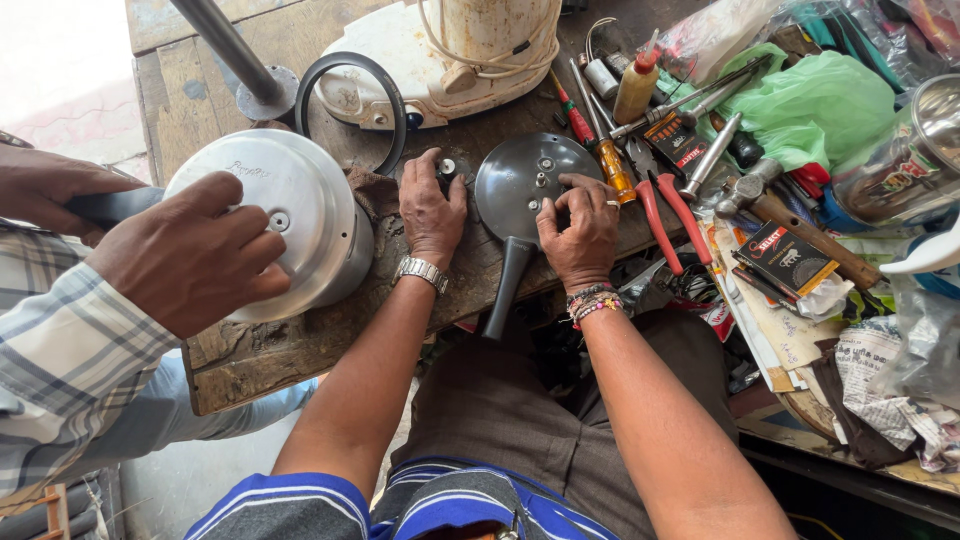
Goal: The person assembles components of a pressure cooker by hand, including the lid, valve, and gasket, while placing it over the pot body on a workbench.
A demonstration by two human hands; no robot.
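Both forearms reach forward, left hand (431, 207) curled on a small part, right hand (580, 230) pinching the lid (515, 180).

lid (520, 180) on bench (250, 350) | pot (300, 215) left | pliers (665, 210) right | gasket ring (350, 100) behind

An upturned steel pot (300, 215), red-handled pliers (665, 215), a green plastic bag (820, 100) and a black rubber ring (352, 95) crowd the wooden desk (230, 370).
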